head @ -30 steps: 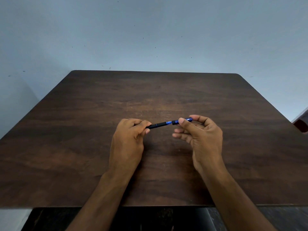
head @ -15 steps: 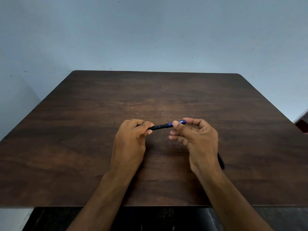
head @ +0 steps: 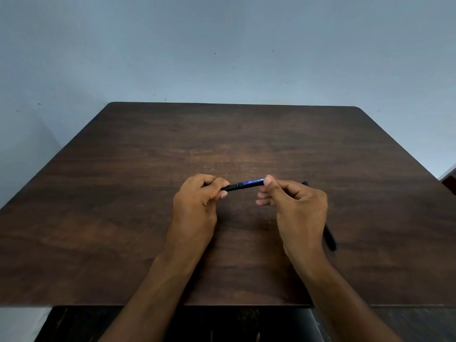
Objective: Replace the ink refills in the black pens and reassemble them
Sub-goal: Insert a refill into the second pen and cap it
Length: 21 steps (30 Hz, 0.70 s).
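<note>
1. Since half a second earlier, both hands had drawn apart, exposing more of the pen's blue section and its white "OCTANE" lettering.
2. Left hand (head: 196,206) had its fingers curled closed, thumb and forefinger pinching the black end of the pen (head: 243,185).
3. Right hand (head: 298,211) pinched the blue end between thumb and forefinger, the other fingers loosely bent below.
4. Held level between the hands, the pen was above the middle of the wooden worktop (head: 123,218).
5. Another black pen (head: 329,236) lay on the worktop, partly hidden behind the right hand.
</note>
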Each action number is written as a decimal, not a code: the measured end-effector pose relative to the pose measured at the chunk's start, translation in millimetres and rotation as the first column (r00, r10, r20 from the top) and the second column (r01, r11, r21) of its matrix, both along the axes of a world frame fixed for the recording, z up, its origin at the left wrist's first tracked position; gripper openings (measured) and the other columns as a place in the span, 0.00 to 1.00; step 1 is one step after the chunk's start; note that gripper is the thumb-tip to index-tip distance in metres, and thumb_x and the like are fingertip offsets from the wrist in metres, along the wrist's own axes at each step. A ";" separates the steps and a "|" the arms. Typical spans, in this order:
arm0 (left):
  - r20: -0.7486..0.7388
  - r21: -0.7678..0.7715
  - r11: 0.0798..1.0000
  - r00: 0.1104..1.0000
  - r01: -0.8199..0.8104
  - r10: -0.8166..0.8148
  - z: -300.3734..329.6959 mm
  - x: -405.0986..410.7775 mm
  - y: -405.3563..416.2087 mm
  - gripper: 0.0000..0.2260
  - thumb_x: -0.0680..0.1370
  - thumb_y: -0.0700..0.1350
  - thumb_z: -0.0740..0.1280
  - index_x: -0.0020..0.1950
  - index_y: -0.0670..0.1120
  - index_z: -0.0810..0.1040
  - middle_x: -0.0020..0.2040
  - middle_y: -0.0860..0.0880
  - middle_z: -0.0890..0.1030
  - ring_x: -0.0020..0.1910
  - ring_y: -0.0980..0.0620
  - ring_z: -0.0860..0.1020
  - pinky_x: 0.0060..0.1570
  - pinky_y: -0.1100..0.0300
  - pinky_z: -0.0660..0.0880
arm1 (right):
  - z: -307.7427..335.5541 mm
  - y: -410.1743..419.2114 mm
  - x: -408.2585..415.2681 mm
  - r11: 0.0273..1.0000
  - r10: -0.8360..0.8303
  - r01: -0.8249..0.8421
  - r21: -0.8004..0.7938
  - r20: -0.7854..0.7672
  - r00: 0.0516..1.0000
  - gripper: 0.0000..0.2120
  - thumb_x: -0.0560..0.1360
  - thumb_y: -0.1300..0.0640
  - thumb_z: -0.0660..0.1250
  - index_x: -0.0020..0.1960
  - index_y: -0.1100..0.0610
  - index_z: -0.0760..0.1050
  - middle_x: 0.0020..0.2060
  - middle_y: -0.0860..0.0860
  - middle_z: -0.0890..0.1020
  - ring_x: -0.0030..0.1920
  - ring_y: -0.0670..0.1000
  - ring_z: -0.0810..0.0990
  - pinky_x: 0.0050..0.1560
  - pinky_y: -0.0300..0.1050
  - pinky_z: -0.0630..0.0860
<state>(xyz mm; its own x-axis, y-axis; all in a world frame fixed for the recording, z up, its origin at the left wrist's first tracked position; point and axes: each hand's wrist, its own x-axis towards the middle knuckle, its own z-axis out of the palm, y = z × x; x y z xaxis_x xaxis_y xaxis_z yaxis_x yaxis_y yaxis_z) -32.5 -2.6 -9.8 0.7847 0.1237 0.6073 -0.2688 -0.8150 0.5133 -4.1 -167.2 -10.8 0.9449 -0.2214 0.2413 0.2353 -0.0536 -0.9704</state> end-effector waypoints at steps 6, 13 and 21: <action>0.014 -0.008 1.000 1.000 0.007 -0.007 -1.0 -0.4 -0.1 0.08 0.73 0.32 0.73 0.50 0.40 0.86 0.45 0.47 0.83 0.45 0.50 0.80 0.45 0.59 0.77 | 4.6 5.1 -6.1 0.998 -0.038 0.040 -0.048 0.046 0.998 0.08 0.78 0.57 0.73 0.40 0.52 0.86 0.31 0.48 0.86 0.31 0.51 0.86 0.38 0.60 0.84; 0.056 -0.001 1.000 0.998 0.002 -0.002 -1.4 -1.0 0.0 0.08 0.73 0.32 0.73 0.49 0.41 0.86 0.45 0.48 0.83 0.45 0.51 0.79 0.45 0.59 0.76 | 6.1 6.1 -8.6 0.996 -0.043 0.047 -0.081 0.050 0.998 0.09 0.78 0.58 0.73 0.39 0.51 0.85 0.30 0.49 0.86 0.31 0.48 0.86 0.37 0.55 0.84; 0.083 -0.073 0.996 0.995 -0.046 0.052 -3.0 -2.4 -4.1 0.09 0.73 0.32 0.73 0.50 0.42 0.86 0.44 0.50 0.82 0.44 0.52 0.79 0.45 0.64 0.75 | 5.2 6.3 -5.3 0.993 -0.015 0.018 -0.116 0.030 0.999 0.10 0.78 0.56 0.73 0.39 0.46 0.84 0.31 0.46 0.86 0.33 0.48 0.86 0.43 0.56 0.85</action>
